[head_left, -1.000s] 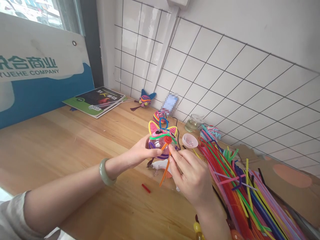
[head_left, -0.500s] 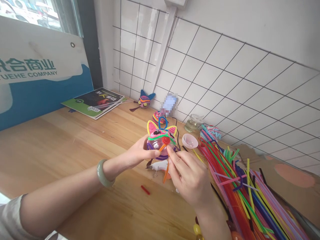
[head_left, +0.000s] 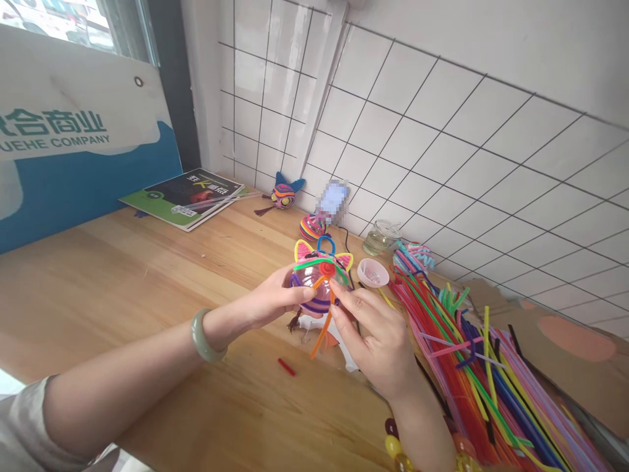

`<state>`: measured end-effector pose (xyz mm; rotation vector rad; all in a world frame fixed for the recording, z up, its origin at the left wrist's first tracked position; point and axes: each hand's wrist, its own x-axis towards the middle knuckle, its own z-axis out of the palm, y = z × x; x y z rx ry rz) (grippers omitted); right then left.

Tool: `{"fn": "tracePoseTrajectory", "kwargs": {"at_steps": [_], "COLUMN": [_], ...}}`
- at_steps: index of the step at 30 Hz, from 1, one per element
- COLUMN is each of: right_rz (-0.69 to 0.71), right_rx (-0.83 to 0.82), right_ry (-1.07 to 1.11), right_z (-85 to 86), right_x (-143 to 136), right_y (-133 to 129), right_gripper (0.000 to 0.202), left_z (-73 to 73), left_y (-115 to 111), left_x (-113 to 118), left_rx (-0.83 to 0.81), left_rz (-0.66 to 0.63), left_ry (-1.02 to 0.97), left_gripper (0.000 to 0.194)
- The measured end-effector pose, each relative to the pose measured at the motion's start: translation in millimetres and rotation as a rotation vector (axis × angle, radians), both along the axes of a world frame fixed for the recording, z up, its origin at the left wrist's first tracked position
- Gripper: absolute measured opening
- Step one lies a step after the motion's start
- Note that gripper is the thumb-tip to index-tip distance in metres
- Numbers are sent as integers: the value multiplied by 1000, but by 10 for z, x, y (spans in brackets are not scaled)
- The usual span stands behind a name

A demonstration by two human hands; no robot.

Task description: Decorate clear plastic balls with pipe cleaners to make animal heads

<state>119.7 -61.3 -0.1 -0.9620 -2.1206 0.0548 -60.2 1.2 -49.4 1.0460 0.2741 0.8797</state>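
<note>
Left hand [head_left: 275, 295]: grip clamped on the clear ball [head_left: 308, 278], above the worktop [head_left: 221, 393], short of its back edge. Right hand [head_left: 378, 331]: fingertips at the orange strip [head_left: 322, 334] on the ball's front; cannot tell whether that grip is together.

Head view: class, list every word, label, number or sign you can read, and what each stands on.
"合商业", on the board; the character before it is cut off.
"UEHE COMPANY", below it on the same board, cut off at the picture's left edge.
Booklet: cover lettering too blurred to read surely.
Pixelated screen: nothing readable.
</note>
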Motion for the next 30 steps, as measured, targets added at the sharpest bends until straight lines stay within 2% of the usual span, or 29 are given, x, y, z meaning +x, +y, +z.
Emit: {"fn": "tracePoseTrajectory", "kwargs": {"at_steps": [3, 8, 17, 30], "right_rz": [6, 4, -133, -206], "right_rx": [-14, -8, 158, 332], "right_ry": [4, -11, -260, -370], "right_z": [-4, -8, 25, 57], "right_x": [-1, 7, -2, -27], "right_y": [-7, -18, -9, -56], "right_gripper": [41, 40, 32, 20], "left_z": [-16, 2, -17, -26], "left_y": [3, -7, 13, 6], "left_x": [1, -11, 7, 31], "left_rx": [-31, -28, -31, 40], "left_rz": [15, 8, 32, 28], "left_ry": [5, 18, 38, 141], "left_gripper": [54, 50, 55, 52]}}
